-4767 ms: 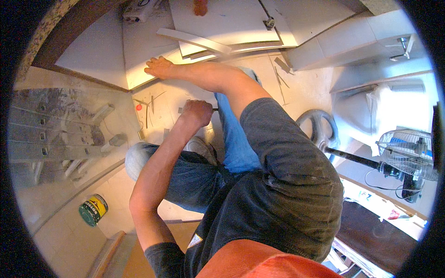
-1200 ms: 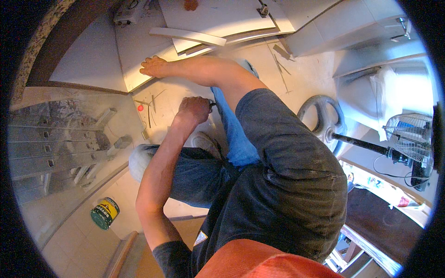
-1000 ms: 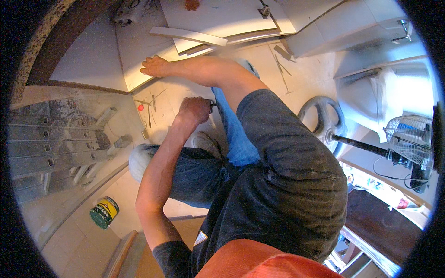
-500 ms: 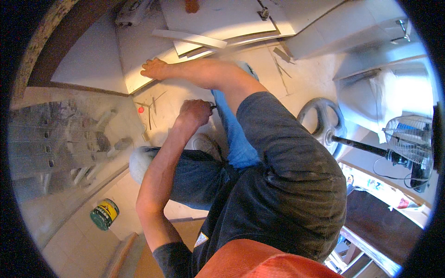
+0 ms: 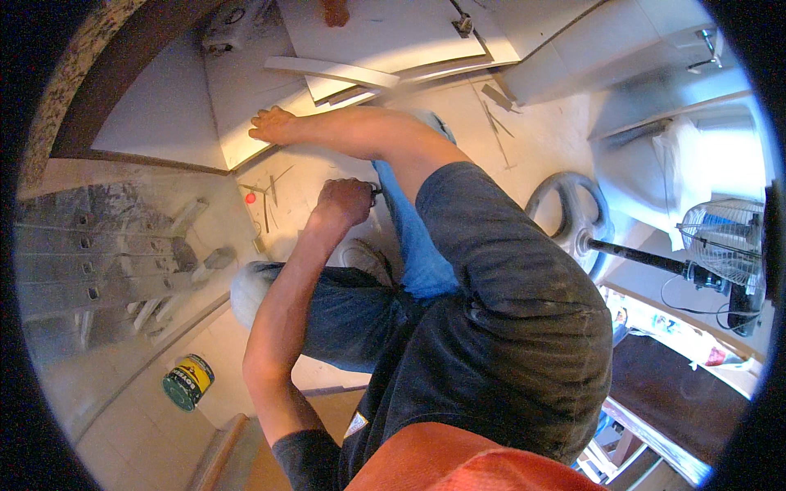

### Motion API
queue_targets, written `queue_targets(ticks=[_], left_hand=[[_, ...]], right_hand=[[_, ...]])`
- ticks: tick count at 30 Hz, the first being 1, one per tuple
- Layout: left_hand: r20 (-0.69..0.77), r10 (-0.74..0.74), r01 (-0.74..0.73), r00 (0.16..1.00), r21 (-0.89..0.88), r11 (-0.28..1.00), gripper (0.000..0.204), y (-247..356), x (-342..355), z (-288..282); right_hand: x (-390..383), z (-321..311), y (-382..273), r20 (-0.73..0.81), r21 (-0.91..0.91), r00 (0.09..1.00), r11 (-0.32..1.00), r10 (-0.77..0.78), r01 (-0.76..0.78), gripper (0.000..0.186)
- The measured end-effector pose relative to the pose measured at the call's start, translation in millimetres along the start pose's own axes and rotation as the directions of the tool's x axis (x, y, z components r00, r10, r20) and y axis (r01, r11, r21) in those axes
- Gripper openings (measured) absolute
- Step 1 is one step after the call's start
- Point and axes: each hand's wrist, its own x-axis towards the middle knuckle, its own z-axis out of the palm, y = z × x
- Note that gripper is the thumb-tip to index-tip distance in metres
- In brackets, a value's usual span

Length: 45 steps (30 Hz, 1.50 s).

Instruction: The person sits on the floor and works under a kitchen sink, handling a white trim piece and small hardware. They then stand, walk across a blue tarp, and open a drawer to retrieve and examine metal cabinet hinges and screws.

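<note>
Two bare hands are working low above the pale floor. The right hand is reaching far and left, lying open with its fingers spread on the lit edge of a white panel. The left hand, nearer and to the right, is gripping a dark object, mostly hidden, whose kind I cannot tell; its end is showing right of the fist, just beside the blue jeans leg. For good control, the spread palm should probably be bearing evenly on the panel, fingertips clear of whatever the other hand is guiding. That nearby leg is leaving little room, so the grip should be pointing away from the shin. Thin loose strips are lying left of the fist, perhaps getting underfoot unless nudged aside.
</note>
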Motion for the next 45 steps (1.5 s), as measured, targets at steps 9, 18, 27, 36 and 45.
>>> queue_targets(ticks=[9,18,27,36,45], left_hand=[[0.024,0.023,-0.022,0.999,-0.024,0.999,0.023,1,-3,-5],[0.010,-0.006,0.006,1.000,-0.002,1.000,0.022,3,-3,-5],[-0.006,0.020,-0.020,1.000,-0.018,1.000,0.022,1,-4,-5],[-0.016,0.014,-0.014,1.000,-0.010,1.000,0.022,2,-4,-5],[0.033,0.009,-0.009,0.999,-0.010,1.000,0.022,2,-5,-9]], right_hand=[[0,-2,0,0.007,0.019,1.000,1.000,-0.006,0.006,0.027],[-2,-5,-1,0.030,0.026,1.000,1.000,0.002,-0.003,0.028],[6,12,3,-0.024,-0.025,1.000,1.000,0.012,-0.013,0.021],[1,-3,-1,0.021,-0.035,1.000,0.999,0.010,-0.009,0.025],[3,3,0,-0.057,-0.054,0.998,0.999,-0.002,-0.001,0.022]])
